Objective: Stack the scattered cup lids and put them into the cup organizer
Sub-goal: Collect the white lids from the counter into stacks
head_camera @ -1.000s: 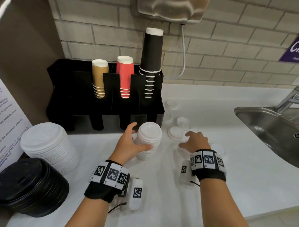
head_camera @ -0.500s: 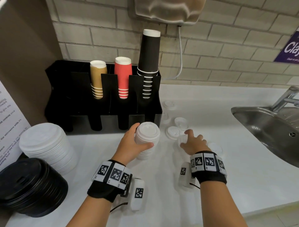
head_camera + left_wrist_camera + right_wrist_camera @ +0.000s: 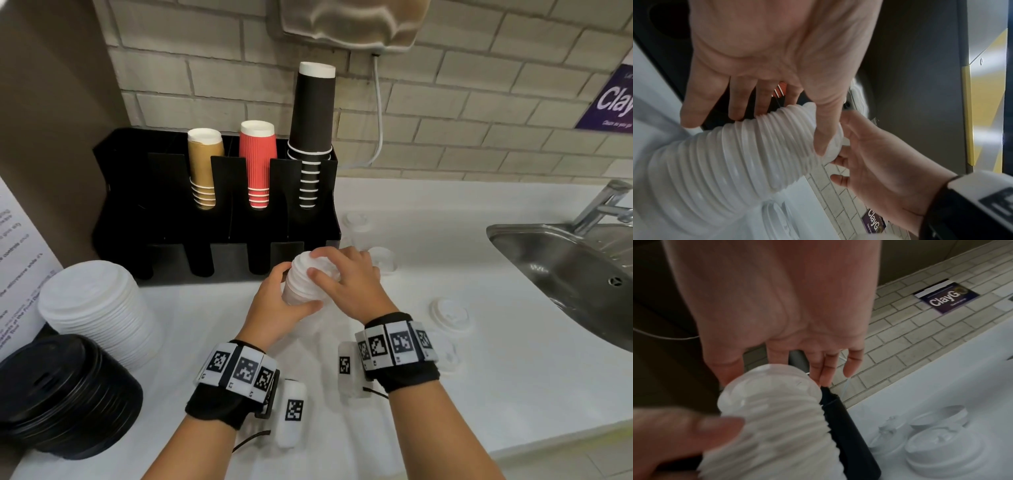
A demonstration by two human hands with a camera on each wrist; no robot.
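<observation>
You're at a shared pantry coffee stn, white counter (image 3: 513, 394), cup organizer (image 3: 137, 205) w/ paper cups (image 3: 257, 161), lid stacks (image 3: 96, 308), steel sink (image 3: 507, 234) w/ tap (image 3: 599, 205), ClayGo sign (image 3: 613, 99) on brick wall (image 3: 479, 113).

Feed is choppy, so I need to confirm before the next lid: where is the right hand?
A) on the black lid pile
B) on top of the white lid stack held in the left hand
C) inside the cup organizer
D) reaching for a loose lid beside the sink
B: the right hand curls over the top of the small white lid stack, which the left hand grips by its side.
</observation>
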